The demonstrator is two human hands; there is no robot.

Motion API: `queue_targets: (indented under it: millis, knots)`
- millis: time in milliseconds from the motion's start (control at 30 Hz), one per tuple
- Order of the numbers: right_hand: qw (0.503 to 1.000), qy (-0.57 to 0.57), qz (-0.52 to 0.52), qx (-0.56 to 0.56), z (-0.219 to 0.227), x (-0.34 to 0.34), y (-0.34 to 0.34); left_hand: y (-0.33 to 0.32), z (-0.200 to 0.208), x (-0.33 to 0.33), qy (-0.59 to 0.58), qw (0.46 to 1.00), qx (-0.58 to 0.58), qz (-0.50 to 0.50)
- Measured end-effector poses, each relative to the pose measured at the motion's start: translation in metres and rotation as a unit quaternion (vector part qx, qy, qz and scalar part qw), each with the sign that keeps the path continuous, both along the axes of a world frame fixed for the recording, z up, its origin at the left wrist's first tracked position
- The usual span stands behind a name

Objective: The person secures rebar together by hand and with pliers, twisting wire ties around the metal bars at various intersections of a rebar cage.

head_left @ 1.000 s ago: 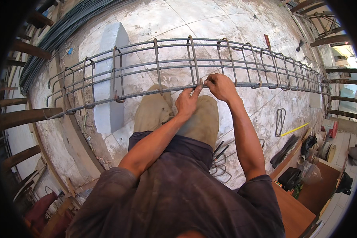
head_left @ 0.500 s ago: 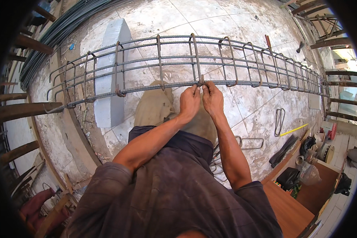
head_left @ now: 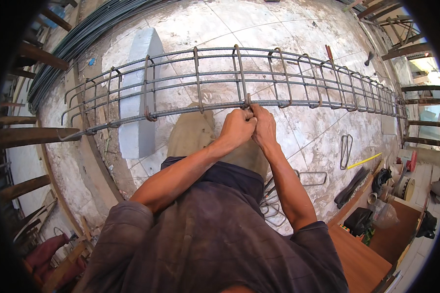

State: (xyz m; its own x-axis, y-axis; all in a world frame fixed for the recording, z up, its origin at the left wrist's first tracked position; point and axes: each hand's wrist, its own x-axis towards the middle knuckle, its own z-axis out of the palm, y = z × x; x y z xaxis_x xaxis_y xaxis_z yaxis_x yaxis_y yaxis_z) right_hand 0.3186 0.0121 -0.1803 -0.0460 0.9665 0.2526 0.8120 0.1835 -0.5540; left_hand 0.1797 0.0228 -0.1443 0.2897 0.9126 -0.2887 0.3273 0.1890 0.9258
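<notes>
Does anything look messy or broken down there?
Yes, a bit messy: bent metal loops lie scattered on the stained floor, toward the right. The metal cage shows no obvious break.

Daylight glares in at us between dark wooden slats (head_left: 425, 101) past the right edge of the floor (head_left: 190, 29), which gleams nearly white toward its far edge and dulls to shade at the near left corner. The wide lens bows the steel cage (head_left: 240, 80) into an arc; a black ring swallows the rim, details softening close to it. The middle looks crisp.
</notes>
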Motion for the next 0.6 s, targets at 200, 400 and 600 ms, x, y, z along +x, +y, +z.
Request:
queue_targets:
  millis: [200, 400, 600]
  knots:
    - [0.987, 0.064, -0.049, -0.141, 0.006, -0.003, 0.007, -0.032, 0.023, -0.010, -0.022, 0.998, -0.017, -0.050]
    - [0.724, 0.599, -0.184, -0.287, -0.022, -0.011, 0.005, -0.028, 0.010, -0.040, -0.120, 0.982, -0.129, 0.073]
    - [0.296, 0.908, -0.118, -0.272, -0.060, -0.008, 0.009, 0.003, -0.053, -0.018, -0.282, 0.867, -0.397, 0.101]
